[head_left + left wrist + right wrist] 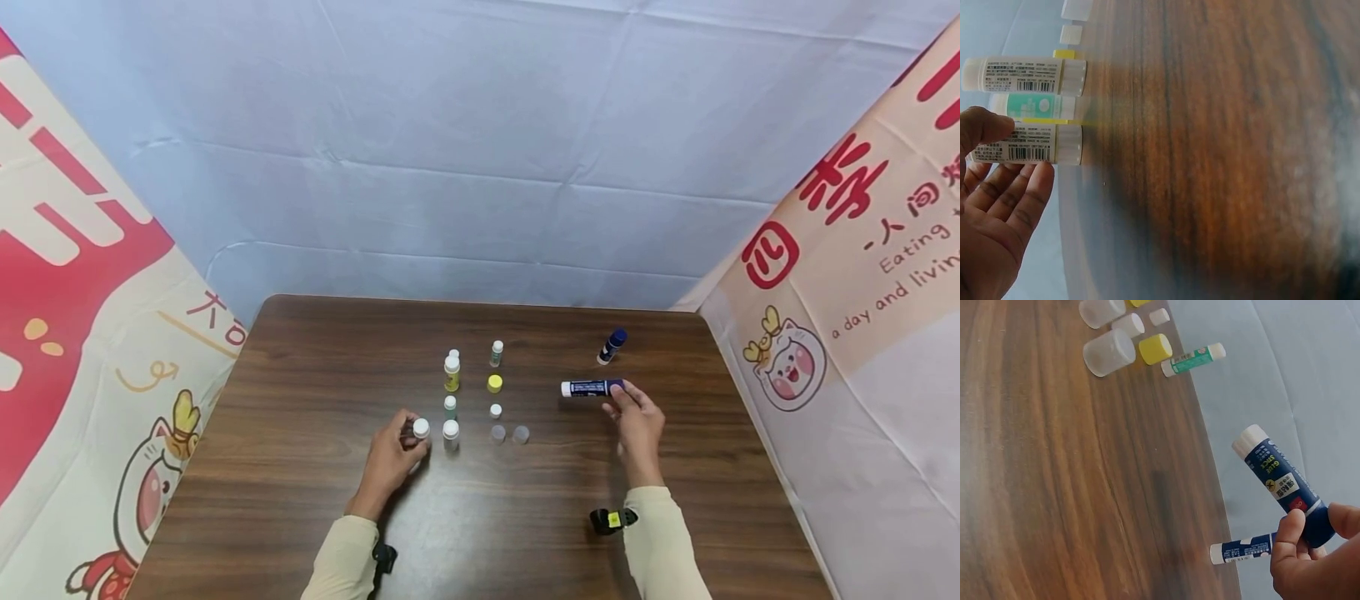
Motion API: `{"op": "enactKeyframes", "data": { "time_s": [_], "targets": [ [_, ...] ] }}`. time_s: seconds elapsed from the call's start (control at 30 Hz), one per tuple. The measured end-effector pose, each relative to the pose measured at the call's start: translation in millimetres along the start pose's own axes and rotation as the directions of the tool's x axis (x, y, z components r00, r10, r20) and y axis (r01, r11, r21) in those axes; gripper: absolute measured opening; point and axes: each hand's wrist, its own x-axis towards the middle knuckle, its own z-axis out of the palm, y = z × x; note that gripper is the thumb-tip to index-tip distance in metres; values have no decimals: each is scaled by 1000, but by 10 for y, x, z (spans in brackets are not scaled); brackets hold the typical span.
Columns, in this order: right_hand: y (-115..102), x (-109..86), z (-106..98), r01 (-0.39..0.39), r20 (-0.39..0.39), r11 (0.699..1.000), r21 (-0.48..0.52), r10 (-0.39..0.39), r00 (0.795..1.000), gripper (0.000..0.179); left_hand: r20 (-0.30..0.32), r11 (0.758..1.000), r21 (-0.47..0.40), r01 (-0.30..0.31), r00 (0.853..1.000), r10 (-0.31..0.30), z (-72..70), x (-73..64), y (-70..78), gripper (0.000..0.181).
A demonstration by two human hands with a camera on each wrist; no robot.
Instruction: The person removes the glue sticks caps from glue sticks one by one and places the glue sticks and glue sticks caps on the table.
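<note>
My left hand [393, 454] holds an upright glue stick [422, 428] with a white top. In the left wrist view its printed label and barcode face the camera, the thumb on one side and the fingers on the other. A similar clear glue stick [451, 435] stands just right of it, and a green-labelled one [450, 407] is behind. My right hand [639, 421] pinches a dark blue glue stick [588, 388] by its blue cap end, above the table. It lies level in the head view, white end to the left. Another blue glue stick [612, 347] stands farther back.
Farther back stand a yellow glue stick [452, 375] and a slim green-and-white one [497, 353]. Loose caps sit to the right of the left-hand row: a yellow cap [495, 383], a small white cap [496, 411] and two translucent caps [521, 434]. All are on a brown wooden table [300, 375].
</note>
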Motion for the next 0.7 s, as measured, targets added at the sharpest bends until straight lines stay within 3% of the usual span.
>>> {"op": "enactKeyframes", "data": {
  "time_s": [0.23, 0.47, 0.7],
  "targets": [
    [29, -119, 66, 37, 44, 999, 26, -38, 998, 40, 5, 999, 31, -11, 1000, 11, -15, -20, 16, 34],
    [59, -200, 124, 9, 80, 997, 81, -15, 997, 40, 13, 1000, 24, -20, 1000, 20, -89, -52, 17, 54],
    [55, -278, 193, -6, 130, 994, 108, -8, 991, 41, -49, 989, 126, -82, 995, 88, -204, -44, 177, 63]
  ]
}}
